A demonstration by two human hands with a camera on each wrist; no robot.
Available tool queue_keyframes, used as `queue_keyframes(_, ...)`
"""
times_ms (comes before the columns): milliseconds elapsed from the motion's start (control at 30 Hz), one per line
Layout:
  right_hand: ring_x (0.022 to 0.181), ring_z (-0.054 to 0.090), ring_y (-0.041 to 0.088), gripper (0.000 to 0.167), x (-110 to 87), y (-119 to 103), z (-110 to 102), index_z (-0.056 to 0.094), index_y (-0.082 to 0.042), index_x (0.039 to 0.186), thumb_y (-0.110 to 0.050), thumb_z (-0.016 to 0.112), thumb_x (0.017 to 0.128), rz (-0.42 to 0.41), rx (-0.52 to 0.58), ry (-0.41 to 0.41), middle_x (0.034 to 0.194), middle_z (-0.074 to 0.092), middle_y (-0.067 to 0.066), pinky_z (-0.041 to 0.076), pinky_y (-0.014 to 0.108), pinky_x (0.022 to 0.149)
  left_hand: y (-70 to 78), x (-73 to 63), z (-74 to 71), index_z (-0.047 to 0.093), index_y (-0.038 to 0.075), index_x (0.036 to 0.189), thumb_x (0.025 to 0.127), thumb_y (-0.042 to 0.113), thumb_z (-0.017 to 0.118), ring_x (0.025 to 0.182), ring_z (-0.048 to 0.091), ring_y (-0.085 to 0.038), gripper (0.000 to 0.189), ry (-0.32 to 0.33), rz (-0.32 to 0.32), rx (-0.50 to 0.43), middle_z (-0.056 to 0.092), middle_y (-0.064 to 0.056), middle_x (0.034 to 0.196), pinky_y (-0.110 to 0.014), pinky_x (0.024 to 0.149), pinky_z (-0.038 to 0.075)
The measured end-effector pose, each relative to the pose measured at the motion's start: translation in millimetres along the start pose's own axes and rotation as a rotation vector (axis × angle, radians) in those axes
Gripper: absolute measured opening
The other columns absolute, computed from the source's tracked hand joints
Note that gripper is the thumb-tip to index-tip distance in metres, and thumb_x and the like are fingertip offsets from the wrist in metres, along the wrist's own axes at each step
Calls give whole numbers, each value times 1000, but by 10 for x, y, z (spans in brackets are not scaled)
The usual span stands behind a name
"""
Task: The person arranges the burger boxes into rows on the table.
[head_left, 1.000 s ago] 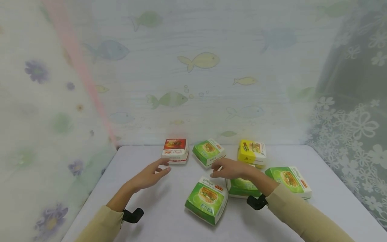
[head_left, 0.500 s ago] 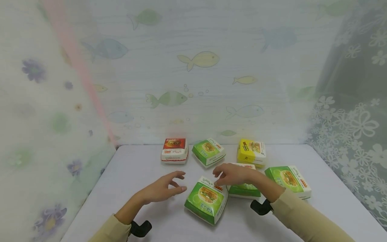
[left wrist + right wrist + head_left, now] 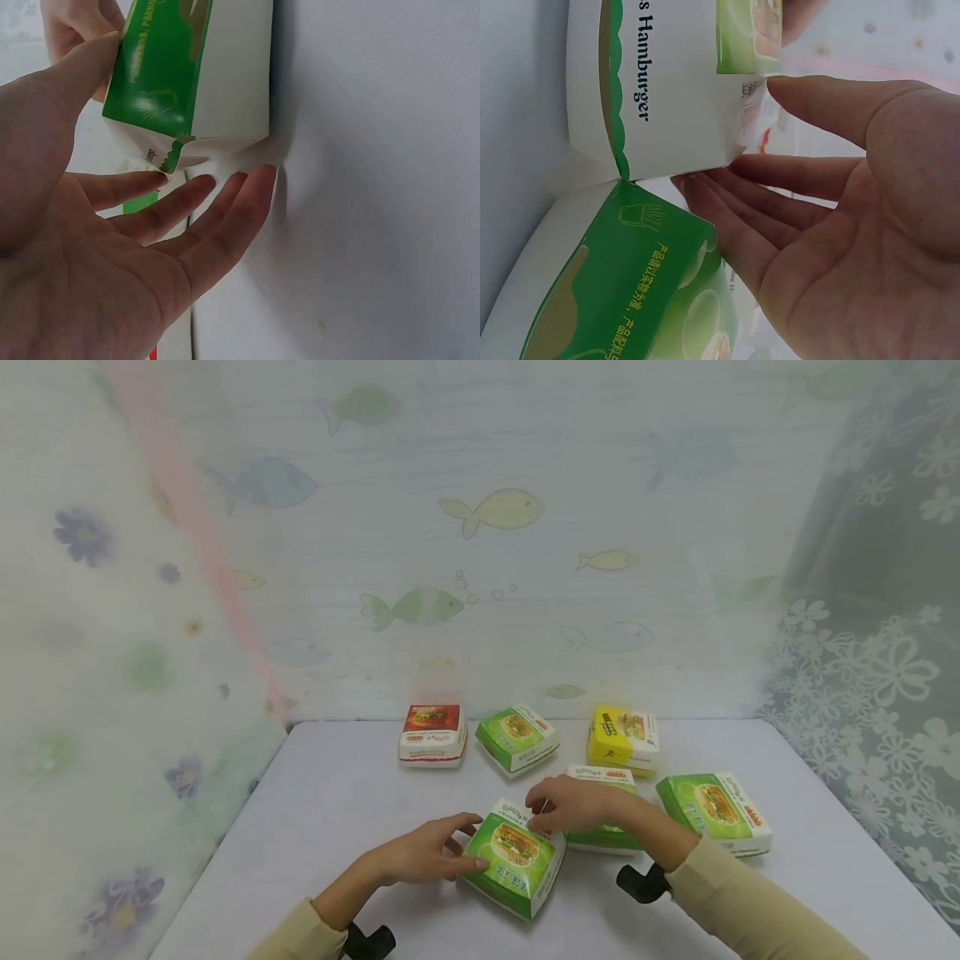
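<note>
A green and white hamburger box (image 3: 516,860) sits at the front middle of the table, between the two hands. My left hand (image 3: 422,853) is at its left corner, thumb at the top edge; in the left wrist view the fingers (image 3: 225,240) spread loosely beside the corner. Over the box's far right corner is my right hand (image 3: 572,804). The right wrist view shows its thumb (image 3: 817,105) at the box's upper edge and its straight fingers by the side wall. Just right of this box, a second green hamburger box (image 3: 606,838) stands corner to corner with it, partly hidden by the right hand.
Along the back stand a red and white box (image 3: 432,735), a green box (image 3: 516,737) and a yellow and white box (image 3: 625,739). Another green box (image 3: 716,814) lies at the right. A fish-print curtain (image 3: 487,568) hangs behind the white table (image 3: 330,785).
My left hand has moved right and toward me, from near the red box to the front green box. My right hand has come down toward that box's far corner. The boxes have stayed put.
</note>
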State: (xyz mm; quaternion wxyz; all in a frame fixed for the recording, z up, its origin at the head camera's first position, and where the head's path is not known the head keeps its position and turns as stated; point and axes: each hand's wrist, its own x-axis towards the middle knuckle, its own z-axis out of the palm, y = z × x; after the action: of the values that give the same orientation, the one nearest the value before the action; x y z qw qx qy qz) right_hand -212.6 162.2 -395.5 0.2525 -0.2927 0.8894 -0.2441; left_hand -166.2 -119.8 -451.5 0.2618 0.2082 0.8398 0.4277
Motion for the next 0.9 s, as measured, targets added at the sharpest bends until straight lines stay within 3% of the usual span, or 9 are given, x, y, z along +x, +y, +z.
queue_keyframes(167,106,60,17,29,5,-16,12,68,-10,122,-27,70,98,8,-29,-1,112,66,-2,53,42,94,-8,-12,4,44,11,152,98,41,69,111,63,-21,67,-20,-5,-33,55,-12,139,-35,80,58)
queue_keyframes(367,93,57,14,27,11,-48,16,69,-8,116,-27,70,97,50,-58,-17,102,65,-2,52,38,85,-81,9,-94,50,13,148,103,36,63,101,67,-20,53,-16,-5,-78,54,-14,140,-36,81,59)
queue_keyframes(633,82,59,12,23,-16,-119,47,68,-13,101,-35,71,97,103,-98,-22,92,65,-4,52,34,76,-159,60,-155,53,13,146,106,39,58,111,64,-23,48,18,11,-84,55,-14,140,-36,84,59)
queue_keyframes(767,85,62,14,36,-27,-135,29,66,-7,119,-35,71,97,129,-90,-18,97,68,-1,54,36,79,-140,26,-131,52,16,147,105,42,57,112,63,-23,49,24,-1,-88,53,-14,140,-37,84,58)
queue_keyframes(900,106,63,20,57,-21,-131,2,55,-4,142,-37,69,98,116,-118,-2,116,69,5,54,41,92,-85,-21,-89,50,16,147,104,45,58,103,65,-23,52,45,-41,-83,53,-14,139,-41,81,57)
